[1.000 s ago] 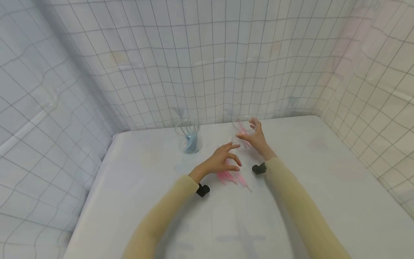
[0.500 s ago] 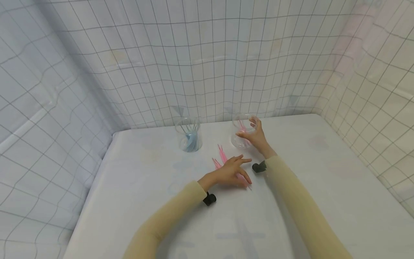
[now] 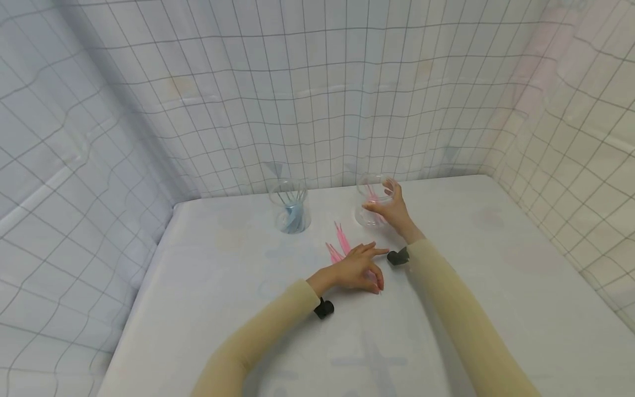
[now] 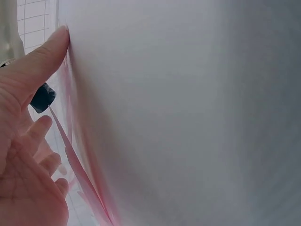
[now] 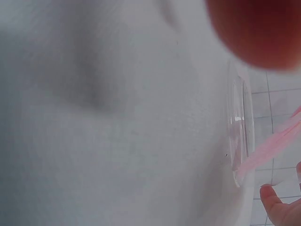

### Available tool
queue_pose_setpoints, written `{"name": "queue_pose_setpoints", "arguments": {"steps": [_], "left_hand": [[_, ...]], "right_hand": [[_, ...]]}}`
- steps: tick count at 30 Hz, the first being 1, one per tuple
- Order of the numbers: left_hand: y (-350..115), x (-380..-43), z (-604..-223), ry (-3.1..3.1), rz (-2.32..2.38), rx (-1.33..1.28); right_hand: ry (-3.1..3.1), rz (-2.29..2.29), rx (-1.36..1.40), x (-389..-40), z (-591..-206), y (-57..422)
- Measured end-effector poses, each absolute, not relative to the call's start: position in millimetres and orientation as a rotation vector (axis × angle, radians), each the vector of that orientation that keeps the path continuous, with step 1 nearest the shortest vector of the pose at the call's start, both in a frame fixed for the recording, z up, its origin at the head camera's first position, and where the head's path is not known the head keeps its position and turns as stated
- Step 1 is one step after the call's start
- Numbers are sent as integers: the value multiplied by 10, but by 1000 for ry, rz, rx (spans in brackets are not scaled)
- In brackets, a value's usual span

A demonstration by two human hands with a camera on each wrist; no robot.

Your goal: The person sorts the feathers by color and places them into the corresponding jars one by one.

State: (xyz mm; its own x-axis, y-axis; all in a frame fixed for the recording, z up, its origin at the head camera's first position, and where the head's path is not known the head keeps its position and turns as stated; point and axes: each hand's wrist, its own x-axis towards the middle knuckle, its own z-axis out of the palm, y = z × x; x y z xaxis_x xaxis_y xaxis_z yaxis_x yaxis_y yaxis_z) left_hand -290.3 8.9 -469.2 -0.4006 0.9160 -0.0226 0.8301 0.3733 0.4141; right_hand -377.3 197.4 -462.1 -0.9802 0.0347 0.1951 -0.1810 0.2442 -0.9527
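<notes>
In the head view my left hand [image 3: 354,270] is low over the table, thumb and index finger pinching the near tip of a pink slender piece with thin tapered ends; most of that piece is hidden by the hand. The left wrist view shows the thumb down at the table and a pink strip [image 4: 82,176] below it. More pink slender pieces [image 3: 342,240] lie just beyond the hand. My right hand [image 3: 394,212] holds a clear round jar [image 3: 366,216] by its side, thumb in front and fingers behind. Pink pieces [image 5: 270,148] lean inside that jar.
A second clear jar [image 3: 279,220] with blue slender pieces [image 3: 295,218] stands to the left of the held one. White cloth covers the table [image 3: 223,309]. Gridded white curtains [image 3: 317,99] hang behind and at both sides.
My left hand has come down and nearer, over the pink pieces, and its thumb and index finger have closed on one tip. My right hand has stayed at the jar.
</notes>
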Motion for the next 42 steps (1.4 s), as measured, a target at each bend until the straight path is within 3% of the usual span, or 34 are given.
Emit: {"name": "queue_pose_setpoints", "arguments": {"steps": [25, 31, 42], "left_hand": [[121, -2801, -4756, 2469, 237, 1659], [92, -2849, -4690, 2454, 634, 1581], [55, -3350, -4102, 2259, 1654, 1051]], "right_hand": [[-2366, 1822, 134, -3783, -4667, 2002], [-2386, 1820, 138, -3758, -4651, 1988], [-2331, 1862, 111, -3758, -4624, 1958]]}}
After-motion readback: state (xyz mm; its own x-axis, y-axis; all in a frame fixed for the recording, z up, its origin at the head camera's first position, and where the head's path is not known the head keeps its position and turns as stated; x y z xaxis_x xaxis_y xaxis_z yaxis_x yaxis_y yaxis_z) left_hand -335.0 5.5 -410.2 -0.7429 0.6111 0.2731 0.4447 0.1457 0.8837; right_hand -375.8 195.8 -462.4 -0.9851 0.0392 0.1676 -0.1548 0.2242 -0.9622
